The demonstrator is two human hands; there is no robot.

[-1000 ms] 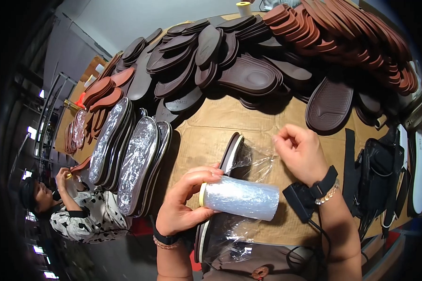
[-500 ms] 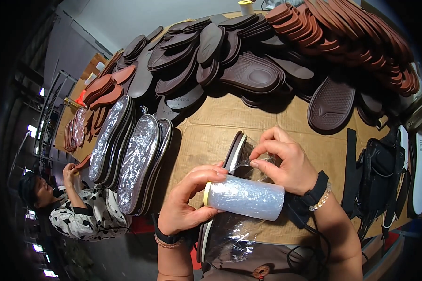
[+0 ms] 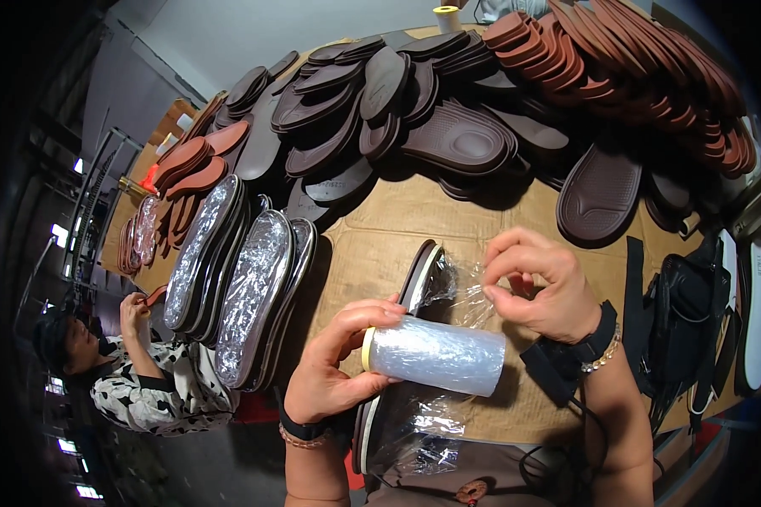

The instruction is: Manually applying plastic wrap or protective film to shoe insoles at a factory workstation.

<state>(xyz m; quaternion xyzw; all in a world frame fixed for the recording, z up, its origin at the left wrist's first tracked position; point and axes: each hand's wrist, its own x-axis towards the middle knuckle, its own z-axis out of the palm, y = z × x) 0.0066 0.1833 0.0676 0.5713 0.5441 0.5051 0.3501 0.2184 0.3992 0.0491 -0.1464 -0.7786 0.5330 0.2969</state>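
Observation:
My left hand (image 3: 334, 359) grips a roll of clear plastic film (image 3: 440, 357) by its yellow-rimmed end, thumb below and fingers above. Under the roll stands a dark brown shoe sole pair with a pale edge (image 3: 416, 272), tilted on its side; the roll and my hand hide its middle. Film wraps part of the sole, and a loose crinkled stretch of film (image 3: 465, 291) runs from its upper part to my right hand (image 3: 543, 283). My right thumb and fingers are pinched on that film. More shiny film hangs below the roll.
Film-wrapped soles (image 3: 254, 296) stand in a row at left. Dark brown soles (image 3: 457, 139) pile across the back, reddish-brown soles (image 3: 634, 68) at far right. A black pouch with straps (image 3: 685, 287) lies at right. At far left sits another person (image 3: 156, 380) holding a sole.
My right hand has moved right, away from the sole, drawing the film out into a stretched strand. My left hand and the roll have barely shifted.

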